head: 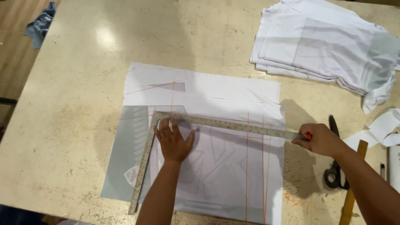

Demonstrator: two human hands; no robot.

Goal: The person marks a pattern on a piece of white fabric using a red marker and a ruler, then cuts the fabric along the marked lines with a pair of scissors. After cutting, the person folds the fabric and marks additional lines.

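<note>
Bare tabletop (79, 83) lies open to my left, while folded white cloth (325, 41) and black scissors (335, 166) crowd the right edge. My left hand (174, 141) presses flat, fingers spread, inside the corner of the metal square ruler (216, 123) on the white fabric (216, 166). My right hand (321, 139) pinches an orange marker (309, 136) at the ruler's far end. A wooden floor (16, 50) shows beyond the table.
</note>
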